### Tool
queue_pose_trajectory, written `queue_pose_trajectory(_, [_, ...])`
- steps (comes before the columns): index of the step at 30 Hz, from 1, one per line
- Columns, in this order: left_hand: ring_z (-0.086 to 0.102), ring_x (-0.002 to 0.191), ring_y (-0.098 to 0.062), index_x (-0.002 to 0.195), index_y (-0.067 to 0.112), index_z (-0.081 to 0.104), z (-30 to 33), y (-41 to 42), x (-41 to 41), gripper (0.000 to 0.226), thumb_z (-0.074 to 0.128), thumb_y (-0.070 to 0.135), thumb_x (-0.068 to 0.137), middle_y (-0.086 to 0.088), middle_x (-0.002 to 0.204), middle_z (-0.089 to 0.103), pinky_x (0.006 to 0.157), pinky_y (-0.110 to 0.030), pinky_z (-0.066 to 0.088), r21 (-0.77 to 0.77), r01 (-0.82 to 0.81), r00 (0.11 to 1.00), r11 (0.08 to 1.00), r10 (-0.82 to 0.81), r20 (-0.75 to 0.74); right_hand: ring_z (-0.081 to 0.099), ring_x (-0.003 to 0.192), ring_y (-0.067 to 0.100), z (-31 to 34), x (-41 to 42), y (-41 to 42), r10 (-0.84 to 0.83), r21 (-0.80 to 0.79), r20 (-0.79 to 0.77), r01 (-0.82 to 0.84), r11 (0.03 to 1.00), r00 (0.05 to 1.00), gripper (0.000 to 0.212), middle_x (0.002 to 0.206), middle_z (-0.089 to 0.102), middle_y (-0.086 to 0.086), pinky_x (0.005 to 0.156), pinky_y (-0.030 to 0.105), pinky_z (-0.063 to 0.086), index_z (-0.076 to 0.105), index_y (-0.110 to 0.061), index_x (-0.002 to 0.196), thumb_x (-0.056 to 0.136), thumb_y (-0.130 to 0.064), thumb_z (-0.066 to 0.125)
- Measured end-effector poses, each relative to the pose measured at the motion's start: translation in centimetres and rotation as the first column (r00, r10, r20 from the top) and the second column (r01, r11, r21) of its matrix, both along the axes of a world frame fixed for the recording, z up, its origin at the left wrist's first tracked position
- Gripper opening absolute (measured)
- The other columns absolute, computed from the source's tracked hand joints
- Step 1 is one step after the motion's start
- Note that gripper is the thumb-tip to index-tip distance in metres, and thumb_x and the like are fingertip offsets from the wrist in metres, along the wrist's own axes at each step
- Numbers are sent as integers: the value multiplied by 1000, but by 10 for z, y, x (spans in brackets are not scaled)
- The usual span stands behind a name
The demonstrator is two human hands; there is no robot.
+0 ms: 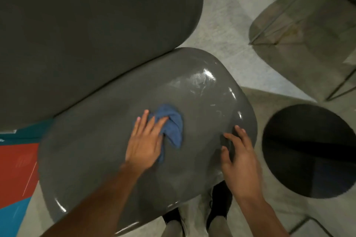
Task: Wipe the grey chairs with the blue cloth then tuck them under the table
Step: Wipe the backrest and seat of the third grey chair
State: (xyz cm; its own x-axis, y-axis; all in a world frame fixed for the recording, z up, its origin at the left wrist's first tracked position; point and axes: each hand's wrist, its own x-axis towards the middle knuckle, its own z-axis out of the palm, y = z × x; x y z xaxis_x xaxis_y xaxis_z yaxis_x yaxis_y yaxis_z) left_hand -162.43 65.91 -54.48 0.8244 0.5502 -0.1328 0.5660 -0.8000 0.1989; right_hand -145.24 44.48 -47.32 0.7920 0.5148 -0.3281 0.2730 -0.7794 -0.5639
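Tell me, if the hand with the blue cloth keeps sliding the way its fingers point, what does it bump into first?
Probably the chair's back. The left hand presses the blue cloth on the seat, fingers pointing up the picture and slightly right. Only bare seat lies ahead before that, though depth is hard to judge.

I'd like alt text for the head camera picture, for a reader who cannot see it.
Seen from above, a person's left hand presses a bunched blue cloth onto a glossy grey chair, while the right hand rests at the chair's edge. A round dark stool stands to the right.
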Motion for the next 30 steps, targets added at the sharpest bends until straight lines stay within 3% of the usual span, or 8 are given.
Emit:
queue_pose_trajectory(4, [18,155,-41,160,26,31,7,6,119,56,34,30,104,-13,162,37,125,-57,12,-101,-461,883,882,467,49,48,134,13,2,6,4,-166,129,30,161,979,986,30,146,53,-1,105,12,28,68,-16,124,95,-11,61])
queue_pose_trajectory(6, [16,156,-38,162,27,27,11,-26,164,57,31,30,104,-11,164,34,126,-57,13,-97,-321,939,942,330,100,55,125,17,0,9,4,-257,213,36,244,946,966,29,136,58,5,101,3,28,70,-12,120,93,-3,63])
queue_pose_trajectory(8, [19,156,-37,161,26,28,13,-70,172,59,31,31,103,-10,165,33,125,-57,17,-50,-108,982,993,114,149,59,120,20,-2,12,1,-323,257,41,302,918,946,31,130,59,7,104,18,41,69,-10,120,92,1,62])
queue_pose_trajectory(11, [13,157,-36,161,27,28,17,-115,116,61,39,29,101,-6,170,21,126,-55,17,-61,209,973,976,-202,110,62,111,24,-1,17,-4,-346,294,59,315,902,936,34,124,58,7,97,46,53,67,-10,121,90,4,60])
queue_pose_trajectory(15, [25,154,-38,155,30,39,7,-100,-8,69,48,24,87,-2,170,20,124,-54,20,22,414,908,910,-411,-75,62,110,24,4,21,-4,-327,259,31,308,915,945,34,121,55,1,98,42,51,66,-11,124,92,1,60])
queue_pose_trajectory(20, [29,151,-41,157,22,35,9,-18,-65,60,37,29,97,-17,157,44,123,-56,22,24,-109,979,994,112,-172,59,111,15,11,13,-3,-306,235,-39,306,922,951,34,118,49,-10,97,28,45,65,-15,127,95,-5,59])
queue_pose_trajectory(24, [18,155,-41,160,20,33,2,-2,40,59,32,33,102,-16,162,37,124,-58,14,-42,-601,799,798,599,-53,51,111,4,13,0,2,-236,241,-25,235,941,971,31,117,54,-8,100,25,42,65,-15,126,96,-6,59])
queue_pose_trajectory(30, [27,153,-40,159,20,34,12,-82,105,57,33,32,103,-14,160,41,122,-60,27,-103,-212,974,972,218,53,61,108,26,10,-10,5,-215,256,5,207,944,977,31,115,61,4,98,46,51,68,-13,122,93,-1,60])
